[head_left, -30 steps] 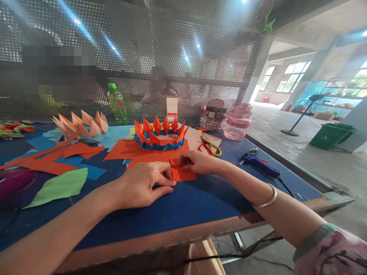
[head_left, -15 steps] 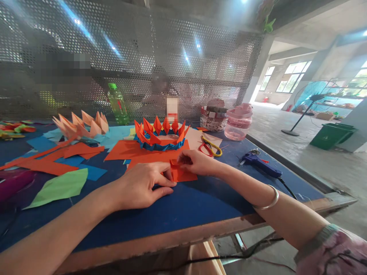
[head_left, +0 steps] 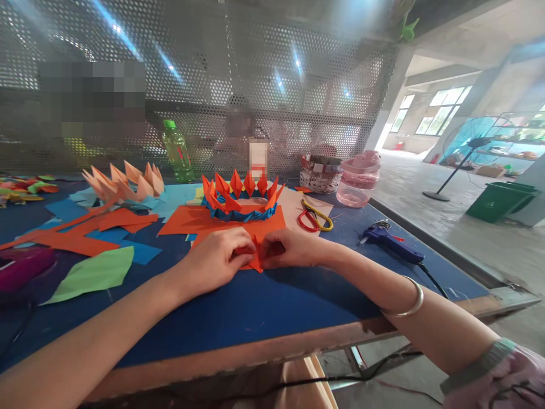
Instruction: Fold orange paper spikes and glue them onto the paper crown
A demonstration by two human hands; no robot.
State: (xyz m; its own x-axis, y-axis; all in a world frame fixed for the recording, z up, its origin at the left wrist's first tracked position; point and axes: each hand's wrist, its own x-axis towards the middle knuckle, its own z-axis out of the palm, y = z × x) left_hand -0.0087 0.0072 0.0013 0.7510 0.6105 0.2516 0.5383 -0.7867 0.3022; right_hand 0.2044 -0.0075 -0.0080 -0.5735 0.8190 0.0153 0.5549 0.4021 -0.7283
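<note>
On a blue table [head_left: 255, 318], 2 hands [head_left: 215, 258] pinch orange paper [head_left: 255, 262].

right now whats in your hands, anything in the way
Left hand and right hand pinching orange paper. Paper crown ahead, not touching hands. Scissors, glue gun off right.

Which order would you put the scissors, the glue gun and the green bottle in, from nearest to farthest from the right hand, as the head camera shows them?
1. Red-and-yellow-handled scissors: just beyond the right hand, ahead of it.
2. Blue hot glue gun: on the table, to the hand's right.
3. Green plastic bottle: far left, at the table's back edge.
</note>
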